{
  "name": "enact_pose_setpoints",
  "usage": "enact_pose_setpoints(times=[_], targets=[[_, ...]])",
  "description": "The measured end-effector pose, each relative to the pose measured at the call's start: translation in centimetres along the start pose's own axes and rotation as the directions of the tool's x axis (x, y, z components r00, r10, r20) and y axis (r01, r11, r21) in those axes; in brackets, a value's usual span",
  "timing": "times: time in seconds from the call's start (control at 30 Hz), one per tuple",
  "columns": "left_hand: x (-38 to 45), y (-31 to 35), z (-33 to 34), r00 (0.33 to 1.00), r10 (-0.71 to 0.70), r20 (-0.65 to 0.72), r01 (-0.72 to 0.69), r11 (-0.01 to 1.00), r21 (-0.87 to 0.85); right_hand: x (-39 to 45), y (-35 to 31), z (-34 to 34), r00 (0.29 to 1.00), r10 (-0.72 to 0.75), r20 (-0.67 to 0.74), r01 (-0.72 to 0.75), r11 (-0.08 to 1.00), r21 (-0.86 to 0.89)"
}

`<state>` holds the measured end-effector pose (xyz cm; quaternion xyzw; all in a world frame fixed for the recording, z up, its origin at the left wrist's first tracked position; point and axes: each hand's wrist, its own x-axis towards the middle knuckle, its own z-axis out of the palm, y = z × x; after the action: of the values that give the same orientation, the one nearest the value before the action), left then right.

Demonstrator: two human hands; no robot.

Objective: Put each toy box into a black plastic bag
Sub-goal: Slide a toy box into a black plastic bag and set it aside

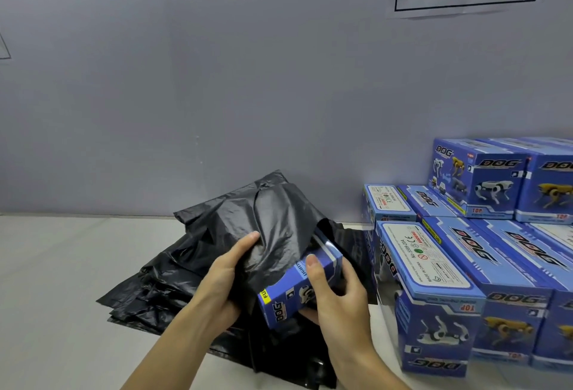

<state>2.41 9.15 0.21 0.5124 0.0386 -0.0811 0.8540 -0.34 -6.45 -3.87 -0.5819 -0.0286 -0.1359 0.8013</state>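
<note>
Your right hand (333,292) has its fingers clenched round a blue toy box (302,287), whose far end is tucked into the mouth of a black bag (273,234). Your left hand (228,275) grips that bag's plastic just left of the box. Beneath the box lies a pile of black bags (148,293) on the worktop (62,265), with bare surface left of the pile. Right of the box, nearly touching your right hand, stands a stack of boxes (465,265); at least eight show, more cut off by the frame.
</note>
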Motion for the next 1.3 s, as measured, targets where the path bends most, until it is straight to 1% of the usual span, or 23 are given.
enact_pose_setpoints(times=[0.07, 0.13, 0.23, 0.3, 0.43, 0.53, 0.57, 0.67, 0.73, 0.8, 0.9, 1.07, 1.13, 1.2, 1.3], targets=[[-0.1, -0.5, 0.4, 0.998, -0.049, 0.031, 0.047, 0.996, 0.079, 0.2, 0.1, -0.2, 0.999, -0.025, -0.036, 0.025, 1.000, -0.011], [-0.3, -0.9, 0.7, 0.997, -0.064, 0.042, 0.057, 0.989, 0.140, 0.4, 0.2, -0.4, 0.997, -0.045, -0.069, 0.044, 0.999, -0.016], [-0.4, -1.0, 0.9, 0.994, -0.082, 0.073, 0.068, 0.980, 0.185, 0.4, 0.2, -0.3, 0.992, -0.071, -0.100, 0.068, 0.997, -0.034], [-0.5, -0.9, 0.7, 0.991, -0.095, 0.094, 0.074, 0.975, 0.207, 0.4, 0.2, -0.2, 0.993, -0.065, -0.095, 0.064, 0.998, -0.017], [-0.7, -0.5, 0.4, 0.987, -0.096, 0.128, 0.067, 0.975, 0.211, 0.8, 0.0, -0.4, 0.999, -0.046, -0.021, 0.046, 0.999, 0.014], [-0.5, -0.5, 0.5, 0.993, -0.051, 0.103, 0.038, 0.991, 0.130, 1.1, 0.0, -0.8, 0.994, -0.048, 0.098, 0.043, 0.998, 0.045], [-0.3, -0.5, 0.6, 0.996, -0.034, 0.085, 0.027, 0.996, 0.081, 1.1, 0.1, -0.8, 0.992, -0.054, 0.110, 0.050, 0.998, 0.038], [0.3, -0.6, 0.5, 1.000, 0.011, 0.010, -0.010, 0.998, -0.059, 1.1, 0.5, -0.8, 0.994, -0.078, 0.075, 0.077, 0.997, 0.021], [0.4, -0.5, 0.2, 1.000, -0.005, -0.005, 0.004, 0.997, -0.079, 1.2, 0.7, -0.7, 0.994, -0.085, 0.071, 0.086, 0.996, -0.007], [0.4, -0.4, -0.2, 0.999, -0.041, 0.016, 0.041, 0.998, -0.055, 1.3, 0.9, -0.7, 0.995, -0.091, 0.044, 0.093, 0.994, -0.051], [0.3, -0.3, -0.6, 0.995, -0.079, 0.055, 0.079, 0.997, 0.009, 1.5, 0.9, -0.8, 0.990, -0.139, -0.032, 0.133, 0.982, -0.132], [-0.3, -0.3, -0.9, 0.973, -0.200, 0.119, 0.175, 0.965, 0.194, 1.9, 0.8, -1.1, 0.957, -0.250, -0.149, 0.217, 0.953, -0.210], [-0.5, -0.2, -0.9, 0.967, -0.222, 0.125, 0.188, 0.953, 0.237, 2.0, 0.9, -1.2, 0.943, -0.282, -0.174, 0.235, 0.939, -0.250], [-0.7, -0.1, -0.7, 0.969, -0.218, 0.112, 0.188, 0.954, 0.232, 2.0, 0.9, -1.0, 0.935, -0.293, -0.198, 0.235, 0.934, -0.270], [-0.6, -0.2, 0.2, 0.984, -0.167, 0.066, 0.157, 0.978, 0.135, 2.2, 0.9, -0.6, 0.927, -0.283, -0.247, 0.227, 0.946, -0.232]])
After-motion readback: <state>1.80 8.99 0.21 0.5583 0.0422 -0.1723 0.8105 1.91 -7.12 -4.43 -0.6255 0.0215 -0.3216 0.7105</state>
